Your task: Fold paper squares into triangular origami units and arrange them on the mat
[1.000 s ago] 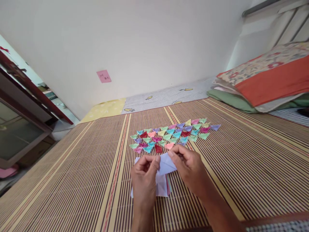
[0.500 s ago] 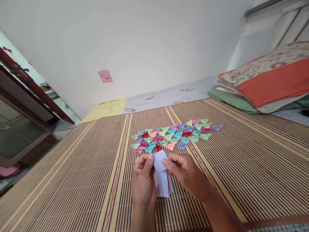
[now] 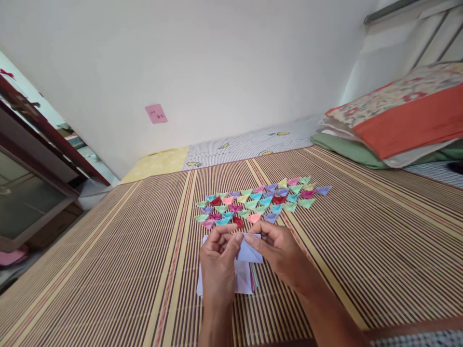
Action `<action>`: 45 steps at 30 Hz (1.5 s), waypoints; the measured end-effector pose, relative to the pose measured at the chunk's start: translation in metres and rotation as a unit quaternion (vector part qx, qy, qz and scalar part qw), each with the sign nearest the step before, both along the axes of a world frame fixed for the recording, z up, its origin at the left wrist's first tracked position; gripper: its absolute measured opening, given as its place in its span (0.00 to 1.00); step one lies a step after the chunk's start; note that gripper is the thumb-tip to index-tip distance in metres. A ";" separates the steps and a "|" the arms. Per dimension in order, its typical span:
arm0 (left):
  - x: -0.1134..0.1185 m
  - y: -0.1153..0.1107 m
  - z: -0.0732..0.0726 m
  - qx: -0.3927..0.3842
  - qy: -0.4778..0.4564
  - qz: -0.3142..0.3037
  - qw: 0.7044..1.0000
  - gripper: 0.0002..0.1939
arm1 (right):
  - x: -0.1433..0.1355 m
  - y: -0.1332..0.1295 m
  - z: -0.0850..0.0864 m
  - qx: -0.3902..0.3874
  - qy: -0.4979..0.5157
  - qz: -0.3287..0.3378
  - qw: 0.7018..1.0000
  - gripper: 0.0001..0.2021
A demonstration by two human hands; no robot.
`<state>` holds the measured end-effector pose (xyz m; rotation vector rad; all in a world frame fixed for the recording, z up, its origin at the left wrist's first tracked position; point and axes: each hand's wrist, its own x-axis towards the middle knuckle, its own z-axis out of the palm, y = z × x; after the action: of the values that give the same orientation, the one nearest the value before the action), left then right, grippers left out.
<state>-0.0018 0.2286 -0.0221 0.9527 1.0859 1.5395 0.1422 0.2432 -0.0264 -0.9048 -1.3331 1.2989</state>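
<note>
A small folded sheet of pale lilac paper [image 3: 249, 251] is pinched between both hands at its upper edge. My left hand [image 3: 220, 255] has thumb and forefinger closed on its left part. My right hand [image 3: 277, 248] grips it from the right, thumb in front. Beneath the hands lies a stack of paper sheets [image 3: 244, 279], lilac on top with coloured edges showing at the right; the left hand covers part of it. Just beyond the hands, several rows of small folded paper pieces [image 3: 251, 205] in many colours rest on the mat.
The striped bamboo mat [image 3: 119, 270] spreads under everything. Folded bedding [image 3: 405, 115] is piled at the far right. A white wall [image 3: 231, 62] bearing a pink note [image 3: 156, 113] rises behind the mat, and a wooden-framed cabinet [image 3: 29, 183] stands at the left.
The lilac paper has been turned between my fingers, from a diamond-like slant to a level upper edge. My hands have come closer together.
</note>
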 end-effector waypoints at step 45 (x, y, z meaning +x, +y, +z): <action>-0.032 -0.004 0.010 0.049 0.104 -0.060 0.992 0.09 | 0.018 -0.003 0.011 0.038 0.049 0.037 0.997 0.07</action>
<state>-0.0341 0.2250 -0.0124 1.2452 1.0839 1.4288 0.1605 0.2403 -0.0158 -0.7366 -1.3407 1.3239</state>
